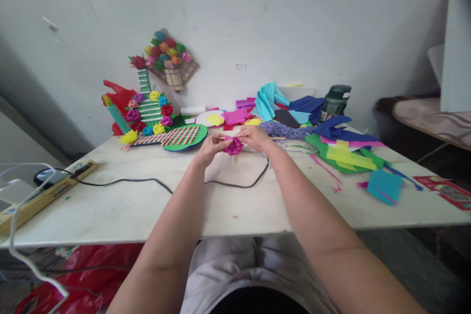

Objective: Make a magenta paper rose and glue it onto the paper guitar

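Above the middle of the table, a crumpled piece of magenta crepe paper (233,146) is between my two hands. My left hand (211,149) pinches its left side with closed fingers. From the upper right, my right hand (254,138) closes on the same paper, its fingertips near those of the left. A thin wooden stick (279,138) pokes out to the right of my right hand and seems to run along the top of the paper; its middle is hidden. Just behind the right hand lies a tangle of purple yarn (285,130).
Left of my hands lies a green oval board (196,143) with crossed sticks, beside a flower-trimmed craft piece (149,109). Coloured paper sheets (344,157) and a dark bottle (335,100) are at right. A black cable (125,181) crosses the table from a power strip (55,191).
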`<state>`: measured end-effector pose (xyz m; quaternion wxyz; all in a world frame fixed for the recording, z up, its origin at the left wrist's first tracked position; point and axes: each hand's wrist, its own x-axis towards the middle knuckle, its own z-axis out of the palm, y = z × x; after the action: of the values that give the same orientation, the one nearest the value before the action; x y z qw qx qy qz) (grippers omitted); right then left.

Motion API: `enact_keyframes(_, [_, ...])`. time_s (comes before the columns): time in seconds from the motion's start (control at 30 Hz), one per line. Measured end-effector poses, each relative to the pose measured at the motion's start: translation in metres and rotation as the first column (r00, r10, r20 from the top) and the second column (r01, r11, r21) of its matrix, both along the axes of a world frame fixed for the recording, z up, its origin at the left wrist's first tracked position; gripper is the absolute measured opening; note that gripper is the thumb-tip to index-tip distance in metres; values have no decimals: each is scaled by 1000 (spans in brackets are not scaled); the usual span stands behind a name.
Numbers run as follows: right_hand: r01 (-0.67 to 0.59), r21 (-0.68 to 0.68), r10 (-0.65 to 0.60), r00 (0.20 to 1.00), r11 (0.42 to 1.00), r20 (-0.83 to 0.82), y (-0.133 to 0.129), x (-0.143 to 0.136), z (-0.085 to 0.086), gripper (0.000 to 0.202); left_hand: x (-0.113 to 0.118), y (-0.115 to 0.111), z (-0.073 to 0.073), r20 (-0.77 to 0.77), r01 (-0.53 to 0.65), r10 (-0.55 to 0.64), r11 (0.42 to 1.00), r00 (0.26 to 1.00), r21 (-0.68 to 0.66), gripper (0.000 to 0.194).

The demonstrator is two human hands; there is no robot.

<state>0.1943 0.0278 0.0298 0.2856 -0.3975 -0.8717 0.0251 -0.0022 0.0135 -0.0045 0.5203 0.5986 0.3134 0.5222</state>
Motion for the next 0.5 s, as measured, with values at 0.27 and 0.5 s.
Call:
enact_keyframes(0.27, [120,73,-127,986,990,108,-12,-5,6,28,7,-4,2,39,-24,22,999,999,48,54])
enact_keyframes(0.5, [109,142,-127,984,984,122,-12,-5,4,29,7,-1,0,20,-66,64,991,998,120,49])
